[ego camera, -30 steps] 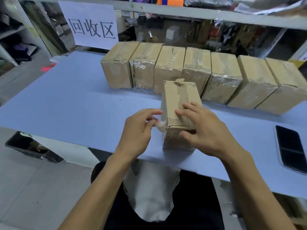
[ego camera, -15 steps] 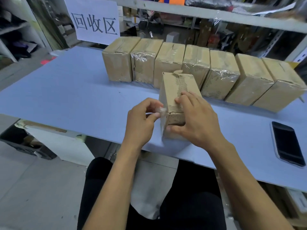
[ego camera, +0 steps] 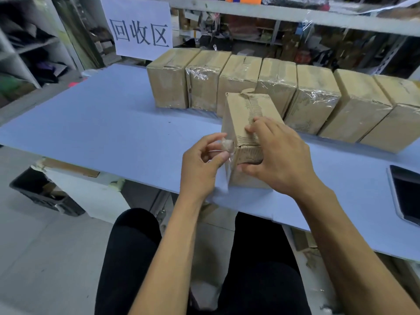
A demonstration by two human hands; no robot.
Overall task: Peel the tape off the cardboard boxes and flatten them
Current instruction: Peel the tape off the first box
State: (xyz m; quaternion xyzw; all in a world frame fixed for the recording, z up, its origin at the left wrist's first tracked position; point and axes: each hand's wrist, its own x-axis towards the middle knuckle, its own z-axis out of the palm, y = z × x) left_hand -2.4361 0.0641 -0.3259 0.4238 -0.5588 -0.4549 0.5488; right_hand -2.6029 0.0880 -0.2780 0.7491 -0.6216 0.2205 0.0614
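The phone (ego camera: 406, 196) is cut by the right edge. The right hand (ego camera: 279, 155) hides part of the near cardboard box (ego camera: 245, 114). Shelf items behind are blurred.

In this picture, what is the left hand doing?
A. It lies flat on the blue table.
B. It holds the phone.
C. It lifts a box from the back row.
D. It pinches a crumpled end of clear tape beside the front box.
D: the left hand pinches a crumpled wad of clear tape that still runs to the corner of the front cardboard box, which the right hand grips.
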